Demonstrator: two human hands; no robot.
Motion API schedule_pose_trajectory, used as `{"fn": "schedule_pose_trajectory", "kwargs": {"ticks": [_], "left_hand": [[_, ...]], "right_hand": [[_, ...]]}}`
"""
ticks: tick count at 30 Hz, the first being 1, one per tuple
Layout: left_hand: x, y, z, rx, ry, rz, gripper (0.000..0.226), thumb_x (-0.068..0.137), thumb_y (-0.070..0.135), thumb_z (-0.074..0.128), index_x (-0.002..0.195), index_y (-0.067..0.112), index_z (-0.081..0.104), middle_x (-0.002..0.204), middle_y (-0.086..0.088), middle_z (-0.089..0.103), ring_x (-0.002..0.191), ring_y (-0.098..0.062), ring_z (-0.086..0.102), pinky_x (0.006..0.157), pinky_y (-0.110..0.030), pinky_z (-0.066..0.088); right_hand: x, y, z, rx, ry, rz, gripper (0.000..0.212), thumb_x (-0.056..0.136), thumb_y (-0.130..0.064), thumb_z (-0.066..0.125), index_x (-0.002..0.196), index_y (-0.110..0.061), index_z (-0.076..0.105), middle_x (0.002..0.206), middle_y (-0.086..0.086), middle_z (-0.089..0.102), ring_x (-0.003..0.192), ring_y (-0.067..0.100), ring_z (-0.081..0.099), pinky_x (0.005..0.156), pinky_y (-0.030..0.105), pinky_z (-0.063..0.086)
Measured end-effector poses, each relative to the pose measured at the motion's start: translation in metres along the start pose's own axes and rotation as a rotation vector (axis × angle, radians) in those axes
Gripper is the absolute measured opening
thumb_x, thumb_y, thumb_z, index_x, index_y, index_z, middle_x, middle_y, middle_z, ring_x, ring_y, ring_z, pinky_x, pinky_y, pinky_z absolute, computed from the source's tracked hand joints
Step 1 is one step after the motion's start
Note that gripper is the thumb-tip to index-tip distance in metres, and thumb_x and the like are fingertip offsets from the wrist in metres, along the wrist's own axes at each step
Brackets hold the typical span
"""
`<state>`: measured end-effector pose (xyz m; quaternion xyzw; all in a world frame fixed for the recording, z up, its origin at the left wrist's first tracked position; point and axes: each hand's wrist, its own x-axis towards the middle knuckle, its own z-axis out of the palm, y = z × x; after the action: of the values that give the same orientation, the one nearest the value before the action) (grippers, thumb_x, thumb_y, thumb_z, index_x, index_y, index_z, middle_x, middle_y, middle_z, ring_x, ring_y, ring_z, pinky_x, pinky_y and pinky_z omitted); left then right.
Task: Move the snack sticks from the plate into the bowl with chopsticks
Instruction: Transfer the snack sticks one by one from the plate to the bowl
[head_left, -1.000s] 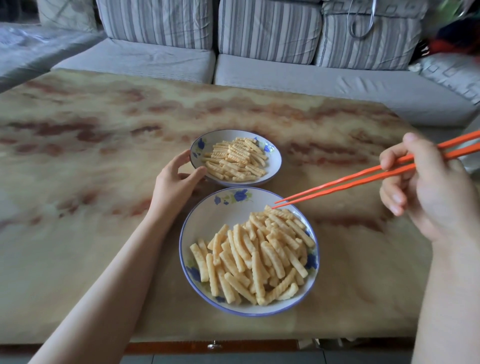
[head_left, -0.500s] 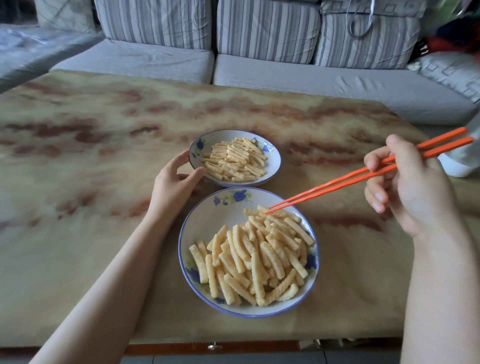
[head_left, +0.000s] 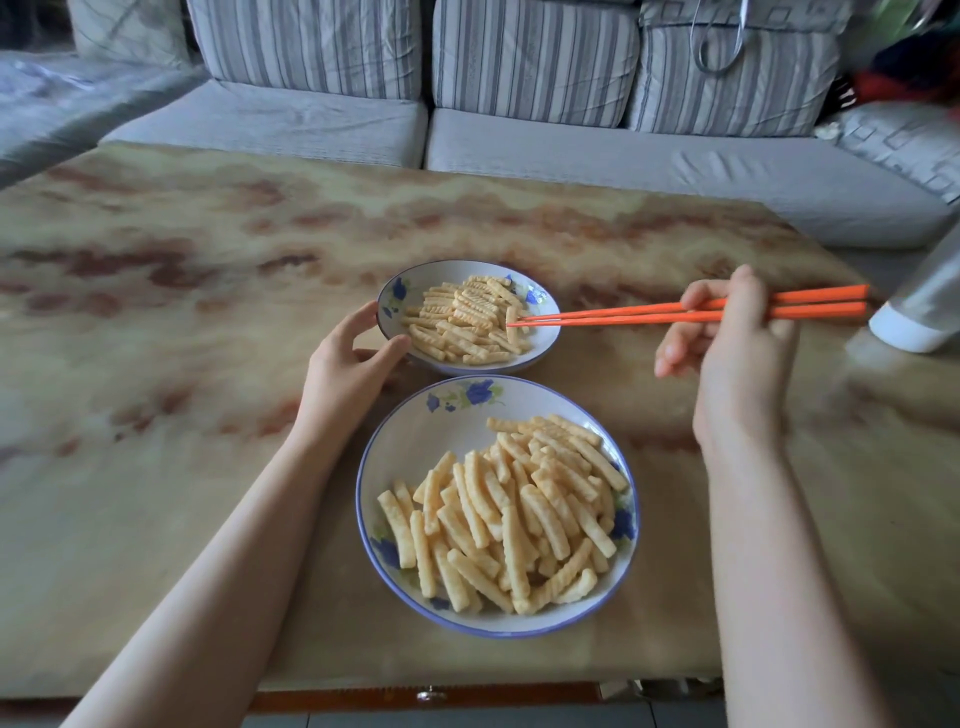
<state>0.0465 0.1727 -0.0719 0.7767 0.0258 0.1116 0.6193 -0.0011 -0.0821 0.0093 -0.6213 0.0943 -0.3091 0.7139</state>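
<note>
Both arms are bare as far up as I can see: the left forearm and right forearm are slim and smooth. The left hand and right hand are bare too, with slender fingers.

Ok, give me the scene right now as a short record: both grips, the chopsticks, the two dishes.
left grip: holds the near-left rim of the small white blue-flowered ceramic bowl
right grip: holds the pair of orange chopsticks, pointing left
chopstick tips: over the bowl, appear to pinch one pale ridged snack stick
bowl: far dish, partly filled with sticks
large white blue-rimmed plate: near dish, piled with snack sticks, upper-left part bare
marbled beige table: white container at right edge
</note>
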Motion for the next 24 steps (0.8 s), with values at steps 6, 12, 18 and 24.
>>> {"fn": "schedule_pose_trajectory", "kwargs": {"ticks": [6,12,18,24], "left_hand": [[0.000,0.000,0.001,-0.011,0.006,-0.009,0.046,0.090,0.021,0.067,0.135,0.026,0.058,0.103,0.015,0.071,0.072,-0.008,0.071,0.066,-0.016,0.056],[0.001,-0.002,0.001,-0.009,0.004,0.001,0.046,0.090,0.021,0.067,0.135,0.026,0.057,0.116,0.004,0.071,0.074,-0.011,0.071,0.063,-0.014,0.055],[0.001,-0.002,0.001,-0.006,0.003,-0.006,0.045,0.091,0.021,0.067,0.134,0.026,0.058,0.111,0.001,0.073,0.067,-0.006,0.070,0.058,-0.011,0.051],[0.000,-0.001,0.001,-0.009,0.009,-0.010,0.044,0.091,0.022,0.067,0.134,0.027,0.058,0.110,0.005,0.073,0.072,-0.011,0.071,0.063,-0.013,0.054]], "right_hand": [[-0.001,0.014,0.008,-0.040,-0.063,0.029,0.045,0.104,-0.026,0.030,0.067,-0.011,0.052,0.035,0.001,0.044,0.029,0.017,0.043,0.036,0.018,0.029],[0.003,-0.003,-0.006,0.001,-0.136,0.003,0.045,0.104,-0.027,0.031,0.066,-0.011,0.051,0.035,0.001,0.042,0.028,0.018,0.039,0.040,0.024,0.022],[0.005,-0.022,-0.030,-0.034,-0.301,0.041,0.055,0.103,-0.028,0.034,0.054,-0.018,0.056,0.044,0.009,0.039,0.026,0.016,0.032,0.035,0.020,0.021],[0.004,-0.026,-0.037,-0.156,-0.360,0.041,0.056,0.103,-0.031,0.035,0.054,-0.018,0.059,0.049,0.017,0.038,0.026,0.018,0.033,0.036,0.025,0.020]]}}
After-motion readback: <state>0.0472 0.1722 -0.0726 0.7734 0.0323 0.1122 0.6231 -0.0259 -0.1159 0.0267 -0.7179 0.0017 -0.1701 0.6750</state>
